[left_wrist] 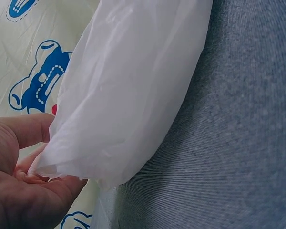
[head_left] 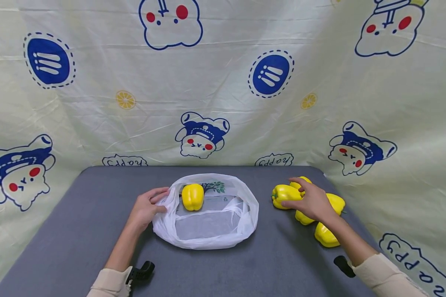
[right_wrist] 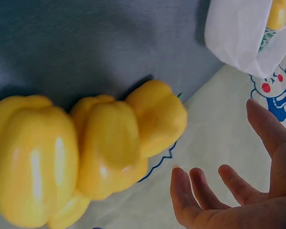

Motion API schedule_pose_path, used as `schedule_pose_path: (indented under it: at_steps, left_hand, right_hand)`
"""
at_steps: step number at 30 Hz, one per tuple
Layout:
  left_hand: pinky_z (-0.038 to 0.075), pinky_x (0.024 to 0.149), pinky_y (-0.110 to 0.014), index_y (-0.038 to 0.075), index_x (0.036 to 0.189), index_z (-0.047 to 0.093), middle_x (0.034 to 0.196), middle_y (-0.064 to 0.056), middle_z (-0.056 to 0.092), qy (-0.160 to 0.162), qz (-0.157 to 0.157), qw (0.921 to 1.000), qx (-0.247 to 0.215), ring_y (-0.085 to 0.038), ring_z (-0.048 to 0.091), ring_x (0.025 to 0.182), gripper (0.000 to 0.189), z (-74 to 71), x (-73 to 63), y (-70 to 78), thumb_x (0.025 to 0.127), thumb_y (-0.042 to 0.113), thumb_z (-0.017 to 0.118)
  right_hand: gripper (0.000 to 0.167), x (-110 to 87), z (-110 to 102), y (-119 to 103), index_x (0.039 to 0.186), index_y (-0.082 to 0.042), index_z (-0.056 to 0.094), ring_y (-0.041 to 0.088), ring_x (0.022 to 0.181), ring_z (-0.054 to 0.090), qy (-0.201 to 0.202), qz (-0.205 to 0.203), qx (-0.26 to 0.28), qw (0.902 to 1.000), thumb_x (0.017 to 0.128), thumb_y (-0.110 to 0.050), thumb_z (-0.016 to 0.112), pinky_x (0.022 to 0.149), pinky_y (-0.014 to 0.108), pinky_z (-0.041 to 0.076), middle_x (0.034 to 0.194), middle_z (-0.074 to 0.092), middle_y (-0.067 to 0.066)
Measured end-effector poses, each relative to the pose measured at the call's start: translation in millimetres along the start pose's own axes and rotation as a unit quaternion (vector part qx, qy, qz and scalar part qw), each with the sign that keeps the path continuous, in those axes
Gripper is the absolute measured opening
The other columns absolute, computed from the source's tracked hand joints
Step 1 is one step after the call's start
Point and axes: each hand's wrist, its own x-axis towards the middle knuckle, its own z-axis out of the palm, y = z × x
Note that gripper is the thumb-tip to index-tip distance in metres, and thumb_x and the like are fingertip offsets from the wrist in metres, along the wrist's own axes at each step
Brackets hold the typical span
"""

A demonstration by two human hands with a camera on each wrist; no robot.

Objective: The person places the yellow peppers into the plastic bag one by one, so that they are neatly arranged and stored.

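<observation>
A white plastic bag [head_left: 213,243] stands on the table with its mouth wide and facing up. One yellow bell pepper [head_left: 193,197] lies inside, toward the back left. My left hand [head_left: 145,208] holds the bag's left rim; in the left wrist view the thin plastic [left_wrist: 119,100] passes between thumb and fingers. At the right, my right hand [head_left: 314,202] hovers over a group of yellow bell peppers [head_left: 282,196], its fingers spread and holding nothing. The right wrist view shows the fingers [right_wrist: 205,191] apart from the nearest pepper [right_wrist: 157,117]. My hand and forearm partly cover the group.
The grey table [head_left: 93,214] ends at a printed cloth [head_left: 223,82] hanging behind and at the sides. Another yellow bell pepper [head_left: 325,236] lies beneath my right forearm, near the table's right edge. Black wrist mounts [head_left: 143,271] sit at both cuffs.
</observation>
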Motion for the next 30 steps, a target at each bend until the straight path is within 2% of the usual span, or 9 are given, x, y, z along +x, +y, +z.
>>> schedule_pose_path:
  at_steps: [6, 13, 18, 24, 30]
  left_hand:
    - [0.044, 0.11, -0.046, 0.006, 0.141, 0.058, 0.141, -0.013, 0.062, -0.002, -0.003, 1.0, 0.0, -0.029, 0.045, 0.145, 0.064, 2.3, 1.4, 1.2, 0.081, -0.013, 0.068]
    - [0.044, 0.11, -0.044, 0.008, 0.142, 0.058, 0.141, -0.012, 0.063, 0.001, -0.011, 0.9999, 0.004, -0.029, 0.044, 0.146, 0.064, 2.8, 1.3, 0.8, 0.082, -0.012, 0.069]
    - [0.043, 0.11, -0.044, 0.007, 0.142, 0.058, 0.141, -0.012, 0.063, 0.0, -0.01, 0.9999, 0.002, -0.029, 0.045, 0.145, 0.063, 2.0, 0.3, 0.5, 0.082, -0.012, 0.069]
    - [0.044, 0.109, -0.044, 0.007, 0.141, 0.059, 0.141, -0.012, 0.063, -0.001, -0.008, 0.9999, -0.007, -0.028, 0.047, 0.144, 0.063, 1.8, 1.3, -0.4, 0.082, -0.013, 0.068]
    - [0.044, 0.111, -0.043, 0.005, 0.141, 0.059, 0.14, -0.013, 0.063, -0.003, 0.004, 0.9999, -0.009, -0.027, 0.048, 0.143, 0.064, 1.7, 3.8, -3.1, 0.081, -0.015, 0.067]
  right_hand:
    - [0.09, -11.6, -8, 20, 0.149, -0.004, 0.043, 0.05, 0.12, 0.054, 0.004, 0.004, -0.014, 0.9999, 0.082, -0.051, 0.078, 0.09, 0.064, 0.049, 0.137, 0.055, 0.035]
    - [0.09, -23.3, -10, 44, 0.147, -0.001, 0.044, 0.054, 0.118, 0.051, 0.014, 0.034, -0.028, 0.9989, 0.08, -0.05, 0.08, 0.088, 0.068, 0.046, 0.136, 0.052, 0.039]
    - [0.089, -31.4, -10, 62, 0.145, 0.001, 0.044, 0.055, 0.118, 0.047, 0.017, 0.045, -0.035, 0.9982, 0.08, -0.048, 0.081, 0.092, 0.071, 0.043, 0.138, 0.05, 0.037]
    - [0.093, -40.3, -9, 76, 0.142, 0.005, 0.046, 0.059, 0.118, 0.042, 0.015, 0.063, -0.059, 0.9961, 0.076, -0.05, 0.082, 0.096, 0.074, 0.038, 0.136, 0.049, 0.04]
    - [0.099, -45.1, -5, 86, 0.142, 0.006, 0.045, 0.058, 0.117, 0.041, 0.007, 0.079, -0.067, 0.9946, 0.075, -0.056, 0.082, 0.094, 0.072, 0.039, 0.135, 0.049, 0.04]
